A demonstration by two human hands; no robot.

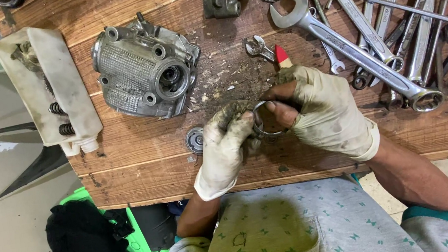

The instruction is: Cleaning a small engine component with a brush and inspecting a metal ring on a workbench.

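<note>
Both my hands wear dirty whitish gloves and meet over the wooden bench near its front edge. Together they hold a thin metal ring. My left hand pinches the ring's left side. My right hand grips its top and right side, with bare fingertips showing through the torn glove. A small round metal disc lies on the wood just left of my left hand.
A grey aluminium engine cylinder head lies at upper left. A white tray with springs hangs over the bench's left edge. Several spanners fill the upper right. A red-handled tool lies behind my right hand. A black rag is on the floor.
</note>
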